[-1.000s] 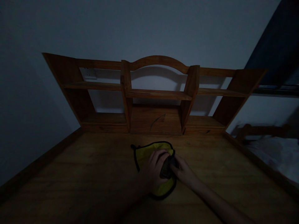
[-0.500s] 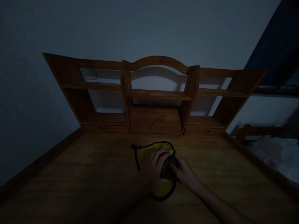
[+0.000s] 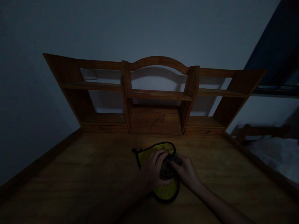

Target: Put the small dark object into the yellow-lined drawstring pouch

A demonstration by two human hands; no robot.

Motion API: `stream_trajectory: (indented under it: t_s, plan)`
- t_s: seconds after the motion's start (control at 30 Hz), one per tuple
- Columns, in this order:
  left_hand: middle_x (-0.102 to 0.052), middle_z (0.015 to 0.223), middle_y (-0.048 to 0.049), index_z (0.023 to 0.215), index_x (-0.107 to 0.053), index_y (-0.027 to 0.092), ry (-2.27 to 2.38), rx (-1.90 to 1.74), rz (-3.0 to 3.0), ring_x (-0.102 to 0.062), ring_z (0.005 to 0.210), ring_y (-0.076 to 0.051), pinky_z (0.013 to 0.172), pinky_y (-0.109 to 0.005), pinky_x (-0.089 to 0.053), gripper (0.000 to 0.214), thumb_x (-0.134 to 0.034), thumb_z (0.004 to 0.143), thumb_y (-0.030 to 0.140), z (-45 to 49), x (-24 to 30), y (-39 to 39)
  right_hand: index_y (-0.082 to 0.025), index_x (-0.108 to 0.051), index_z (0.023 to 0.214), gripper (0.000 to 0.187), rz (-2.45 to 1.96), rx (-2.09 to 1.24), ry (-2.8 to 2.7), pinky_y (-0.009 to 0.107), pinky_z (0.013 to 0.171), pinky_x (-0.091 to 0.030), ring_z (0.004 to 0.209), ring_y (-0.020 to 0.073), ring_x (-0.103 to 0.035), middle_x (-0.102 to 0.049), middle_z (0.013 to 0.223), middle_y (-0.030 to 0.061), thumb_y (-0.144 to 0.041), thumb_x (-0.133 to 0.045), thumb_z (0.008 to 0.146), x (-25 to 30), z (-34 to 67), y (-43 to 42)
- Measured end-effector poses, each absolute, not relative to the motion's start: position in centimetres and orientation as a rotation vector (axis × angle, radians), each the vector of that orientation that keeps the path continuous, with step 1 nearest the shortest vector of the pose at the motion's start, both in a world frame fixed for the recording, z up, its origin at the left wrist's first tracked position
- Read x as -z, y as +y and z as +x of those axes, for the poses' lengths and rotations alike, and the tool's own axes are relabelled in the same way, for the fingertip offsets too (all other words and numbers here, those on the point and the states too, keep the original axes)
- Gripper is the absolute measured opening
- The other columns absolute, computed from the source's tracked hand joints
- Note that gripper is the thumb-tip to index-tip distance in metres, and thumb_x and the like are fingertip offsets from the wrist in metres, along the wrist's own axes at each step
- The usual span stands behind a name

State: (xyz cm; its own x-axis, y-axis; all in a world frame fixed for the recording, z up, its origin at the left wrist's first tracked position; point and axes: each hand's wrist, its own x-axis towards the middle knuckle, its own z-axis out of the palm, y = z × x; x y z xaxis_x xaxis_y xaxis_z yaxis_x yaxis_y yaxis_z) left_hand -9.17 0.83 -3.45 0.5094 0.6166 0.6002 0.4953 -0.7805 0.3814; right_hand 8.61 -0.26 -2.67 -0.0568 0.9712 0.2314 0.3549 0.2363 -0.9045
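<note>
A yellow cloth piece with black edging (image 3: 166, 193) lies on the wooden desktop in front of me. Over its middle, my left hand (image 3: 154, 169) curls around a dark rounded object (image 3: 166, 171), whose kind the dim light hides. My right hand (image 3: 185, 169) closes on the right side of the same dark object, thumb pressed to its top. The cloth shows above and below my left hand, with a small black tab at its upper left corner. Part of the cloth and most of the dark object are covered by my fingers.
A wooden shelf unit (image 3: 158, 95) with several compartments stands along the back of the desk (image 3: 98, 174). Raised wooden rims run along both sides. A socket (image 3: 90, 74) shows on the wall behind. Pale bedding (image 3: 275, 155) lies to the right, beyond the rim.
The cloth's lower part has shifted slightly right and down. My right thumb has moved left over the top of the dark object. My left hand stays nearly in place.
</note>
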Motion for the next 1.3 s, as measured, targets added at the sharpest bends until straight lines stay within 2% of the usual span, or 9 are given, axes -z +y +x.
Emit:
stream_trajectory:
  t_s: [0.2, 0.47, 0.7, 0.8, 0.97, 1.07, 1.2, 1.3]
  plan:
    - [-0.046, 0.127, -0.0138, 0.132, -0.035, 0.017, 0.969, -1.14, 2.57, -0.044, 0.119, -0.029, 0.101, -0.044, -0.043, 0.082, -0.075, 0.063, 0.035, -9.3, 3.2, 0.9, -0.016, -0.066, 0.088, 0.02, -1.294, -0.774, -1.656, 0.027, 0.061, -0.048, 0.071, 0.0206, -0.064, -0.069, 0.079, 0.0029, -0.032, -0.053, 0.087, 2.8, 8.6, -0.6]
    - [-0.048, 0.125, -0.0137, 0.132, -0.036, 0.017, 1.01, -1.173, 2.576, -0.047, 0.117, -0.029, 0.098, -0.045, -0.045, 0.08, -0.075, 0.063, 0.034, -9.3, 3.2, 1.0, -0.016, -0.065, 0.094, 0.019, -1.179, -0.838, -1.592, 0.028, 0.07, -0.049, 0.08, 0.0214, -0.063, -0.069, 0.087, 0.0044, -0.029, -0.053, 0.087, 3.2, 8.2, -0.3]
    - [-0.048, 0.126, -0.0145, 0.132, -0.036, 0.018, 1.024, -1.158, 2.601, -0.048, 0.117, -0.03, 0.098, -0.046, -0.045, 0.075, -0.072, 0.068, 0.032, -9.6, 2.3, 0.8, -0.015, -0.064, 0.088, 0.017, -1.16, -0.952, -1.513, 0.029, 0.071, -0.048, 0.08, 0.021, -0.061, -0.067, 0.085, 0.0042, -0.029, -0.057, 0.083, 2.8, 8.1, -0.2]
    - [-0.047, 0.127, -0.0147, 0.132, -0.037, 0.017, 1.04, -1.154, 2.604, -0.047, 0.118, -0.03, 0.098, -0.047, -0.045, 0.076, -0.072, 0.067, 0.031, -9.6, 2.5, 1.0, -0.016, -0.064, 0.088, 0.015, -1.118, -1.055, -1.507, 0.029, 0.071, -0.048, 0.08, 0.0206, -0.06, -0.065, 0.084, 0.0026, -0.025, -0.06, 0.076, 2.9, 8.2, 0.0]
    - [-0.046, 0.128, -0.0141, 0.133, -0.034, 0.017, 0.995, -1.147, 2.611, -0.045, 0.119, -0.03, 0.099, -0.046, -0.044, 0.085, -0.076, 0.061, 0.029, -9.6, 3.1, 1.1, -0.018, -0.06, 0.104, 0.039, -1.075, -1.244, -1.427, 0.032, 0.084, -0.046, 0.093, 0.0212, -0.059, -0.065, 0.097, 0.0017, -0.012, -0.06, 0.065, 3.8, 8.4, 0.0]
    - [-0.046, 0.13, -0.0133, 0.135, -0.032, 0.019, 0.95, -1.066, 2.675, -0.045, 0.12, -0.031, 0.099, -0.046, -0.044, 0.089, -0.077, 0.06, 0.029, -9.7, 3.1, 0.8, -0.019, -0.059, 0.108, 0.043, -1.083, -1.246, -1.43, 0.033, 0.088, -0.045, 0.098, 0.0217, -0.058, -0.064, 0.102, 0.0021, -0.012, -0.06, 0.066, 4.2, 8.4, -0.3]
    - [-0.044, 0.133, -0.0131, 0.137, -0.03, 0.021, 0.948, -1.024, 2.706, -0.043, 0.123, -0.032, 0.099, -0.048, -0.043, 0.089, -0.077, 0.063, 0.028, -9.8, 2.8, 0.6, -0.019, -0.059, 0.106, 0.032, -1.11, -1.103, -1.48, 0.034, 0.088, -0.046, 0.098, 0.0223, -0.059, -0.065, 0.102, 0.0038, -0.018, -0.057, 0.074, 4.1, 8.0, -0.6]
    - [-0.044, 0.134, -0.0133, 0.139, -0.028, 0.022, 0.931, -1.002, 2.711, -0.042, 0.124, -0.032, 0.102, -0.049, -0.041, 0.089, -0.077, 0.065, 0.03, -9.8, 2.7, 0.5, -0.018, -0.06, 0.098, 0.019, -1.162, -0.958, -1.545, 0.033, 0.081, -0.049, 0.089, 0.0221, -0.06, -0.066, 0.093, 0.0046, -0.024, -0.052, 0.082, 3.8, 7.6, -0.9]
